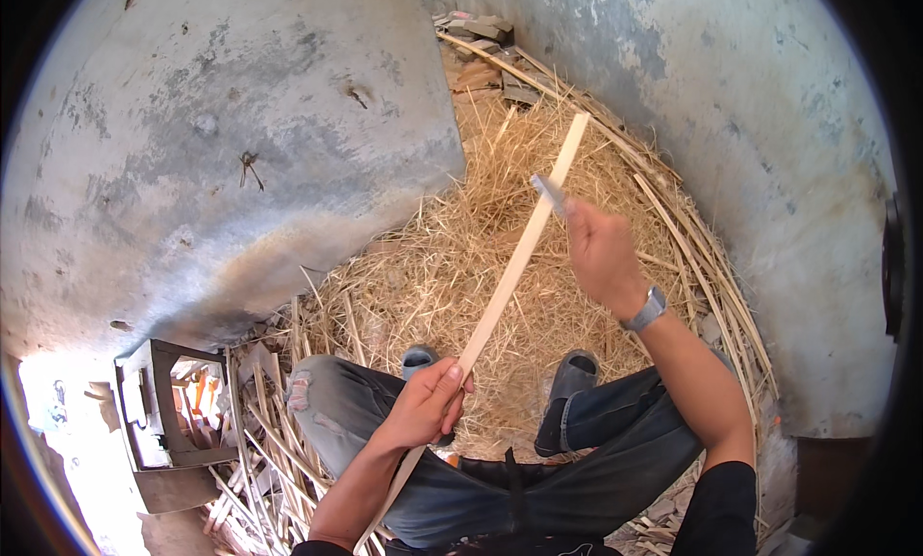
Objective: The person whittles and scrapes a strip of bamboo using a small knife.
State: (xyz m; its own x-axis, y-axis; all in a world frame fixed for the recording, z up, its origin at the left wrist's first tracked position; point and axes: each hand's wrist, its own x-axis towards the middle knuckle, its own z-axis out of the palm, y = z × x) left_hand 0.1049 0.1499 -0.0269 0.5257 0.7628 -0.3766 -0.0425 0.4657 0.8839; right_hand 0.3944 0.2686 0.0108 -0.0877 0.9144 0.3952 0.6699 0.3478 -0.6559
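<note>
My left hand [430, 404] grips a long pale flat strip of bamboo [519, 258] near its lower part, above my left knee. The strip slants up and to the right, its far end over the pile of shavings. My right hand [598, 248] holds a knife with a grey blade [548, 193], and the blade lies against the strip's upper part. A watch [646, 309] sits on my right wrist. I am seated in jeans, with grey shoes [569, 383] on the straw.
A heap of straw-like shavings [461, 268] covers the ground ahead, ringed by long bamboo strips [711, 287]. Grey plastered walls [221, 152] stand left and right. More cut strips [260, 441] and a dark wooden frame [159, 402] lie at the lower left.
</note>
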